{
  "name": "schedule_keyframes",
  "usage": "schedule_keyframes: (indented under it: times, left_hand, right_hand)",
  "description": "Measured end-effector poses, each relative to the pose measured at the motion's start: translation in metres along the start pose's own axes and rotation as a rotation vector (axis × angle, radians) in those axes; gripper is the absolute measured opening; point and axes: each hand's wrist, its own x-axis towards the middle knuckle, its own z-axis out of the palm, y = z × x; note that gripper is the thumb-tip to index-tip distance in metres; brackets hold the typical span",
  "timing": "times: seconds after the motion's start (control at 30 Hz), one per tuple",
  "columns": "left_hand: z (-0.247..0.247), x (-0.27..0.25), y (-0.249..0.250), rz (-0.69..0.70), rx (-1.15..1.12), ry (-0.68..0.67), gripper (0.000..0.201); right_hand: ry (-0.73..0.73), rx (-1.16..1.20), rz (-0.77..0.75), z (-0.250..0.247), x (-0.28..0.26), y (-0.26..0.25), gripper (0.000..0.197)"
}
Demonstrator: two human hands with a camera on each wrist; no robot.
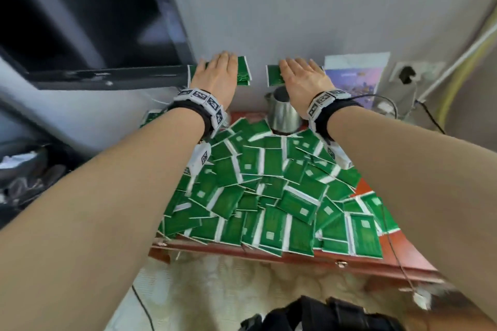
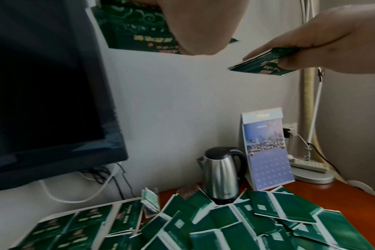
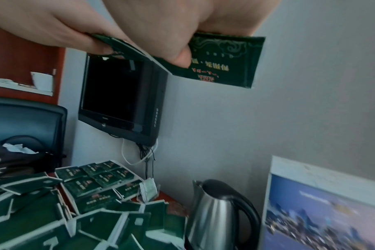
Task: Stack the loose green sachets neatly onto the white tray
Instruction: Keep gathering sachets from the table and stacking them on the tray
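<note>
A heap of loose green sachets [image 1: 271, 191] covers the red-brown table [image 1: 363, 187]. The white tray [image 2: 60, 215] lies at the table's far left with sachets laid in rows on it [image 3: 96, 177]. Both hands are raised high above the table, in front of the wall. My left hand [image 1: 215, 72] holds a small stack of green sachets [image 1: 243, 72] from above, thumb underneath [image 2: 126, 30]. My right hand [image 1: 301, 75] pinches another small stack of sachets [image 3: 220, 62] between fingers and thumb; the same stack shows in the left wrist view [image 2: 265, 64].
A steel kettle [image 1: 282, 113] stands at the back of the table among the sachets, a desk calendar [image 1: 355, 80] to its right. A dark wall-mounted screen [image 1: 80, 21] hangs at the left. A lamp base [image 2: 310, 175] and cables sit at the far right.
</note>
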Motion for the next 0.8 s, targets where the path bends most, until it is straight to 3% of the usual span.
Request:
schedule_keyframes:
  times: [0.2, 0.43, 0.6, 0.8]
  left_hand:
    - [0.002, -0.059, -0.121, -0.025, 0.066, 0.043, 0.062]
    - [0.008, -0.11, -0.245, 0.05, 0.104, 0.054, 0.07]
    - [0.029, -0.117, -0.293, 0.058, 0.069, 0.032, 0.065]
    - [0.077, -0.096, -0.319, 0.062, 0.044, -0.015, 0.067]
  right_hand:
    - [0.097, -0.012, -0.062, -0.045, 0.025, -0.132, 0.064]
    - [0.092, 0.012, 0.005, -0.059, 0.047, -0.272, 0.068]
    - [0.058, 0.0, 0.021, -0.062, 0.071, -0.323, 0.068]
    - [0.02, -0.04, -0.001, -0.038, 0.118, -0.347, 0.064]
